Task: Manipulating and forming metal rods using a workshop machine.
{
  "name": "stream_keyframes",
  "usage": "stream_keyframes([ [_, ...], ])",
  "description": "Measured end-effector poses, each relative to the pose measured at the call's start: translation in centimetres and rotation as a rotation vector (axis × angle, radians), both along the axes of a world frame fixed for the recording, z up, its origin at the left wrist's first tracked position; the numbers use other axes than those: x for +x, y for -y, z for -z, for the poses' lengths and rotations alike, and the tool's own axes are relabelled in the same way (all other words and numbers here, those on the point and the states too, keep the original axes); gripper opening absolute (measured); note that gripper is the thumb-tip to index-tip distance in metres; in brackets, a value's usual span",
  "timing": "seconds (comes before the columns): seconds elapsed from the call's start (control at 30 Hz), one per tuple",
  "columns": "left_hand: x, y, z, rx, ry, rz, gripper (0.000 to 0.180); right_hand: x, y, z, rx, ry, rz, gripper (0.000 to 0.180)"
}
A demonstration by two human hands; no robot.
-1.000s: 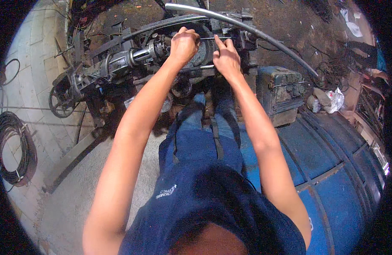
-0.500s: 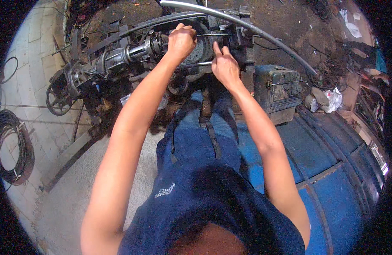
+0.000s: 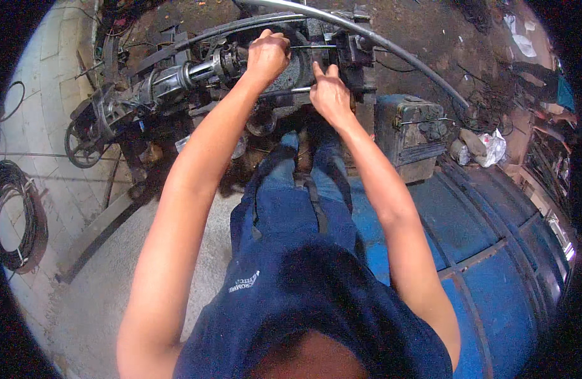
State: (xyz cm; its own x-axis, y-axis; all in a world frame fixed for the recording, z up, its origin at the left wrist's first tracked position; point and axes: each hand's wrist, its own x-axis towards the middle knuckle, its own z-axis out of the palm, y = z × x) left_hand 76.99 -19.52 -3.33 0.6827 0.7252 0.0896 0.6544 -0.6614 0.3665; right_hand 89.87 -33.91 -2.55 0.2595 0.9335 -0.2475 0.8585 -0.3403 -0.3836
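Note:
My left hand is closed over the middle of a dark, greasy lathe-like machine. A thin metal rod runs rightward out of its curled fingers; the part inside the grip is hidden. Just left of that hand sits a round chuck-like part. My right hand is beside the machine's right-hand block, two fingers stretched forward and apart, with nothing seen in them. Below its fingertips, a thicker shiny bar crosses the near side; whether the hand touches it I cannot tell.
A long curved grey pipe arches over the machine's far side. A handwheel sticks out at left. A grimy metal box stands right, beside a blue ribbed metal panel. Coiled black cable lies on the left floor.
The view has shifted slightly, carrying the machine a little upward in the picture. Both hands keep nearly the same places, and the left grip looks unchanged.

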Motion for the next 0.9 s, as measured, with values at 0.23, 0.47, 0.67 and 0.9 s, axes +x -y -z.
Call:
stream_keyframes([
  [0.23,0.2,-0.1,-0.1,-0.055,-0.122,0.008,0.025,0.7,-3.0,-1.2,0.046,0.037,0.037,0.069],
  [0.47,0.1,-0.1,0.6,-0.019,-0.076,0.010,0.027,-0.1,0.3,0.1,-0.019,0.102,-0.041,0.055],
  [0.67,0.1,0.2,0.2,-0.022,-0.099,0.015,0.029,-0.2,-0.4,-2.3,0.060,-0.069,0.058,0.064],
  [0.9,0.5,0.0,0.1,-0.062,-0.092,-0.007,0.025,0.3,-1.5,-0.9,0.023,0.066,-0.007,0.067],
])
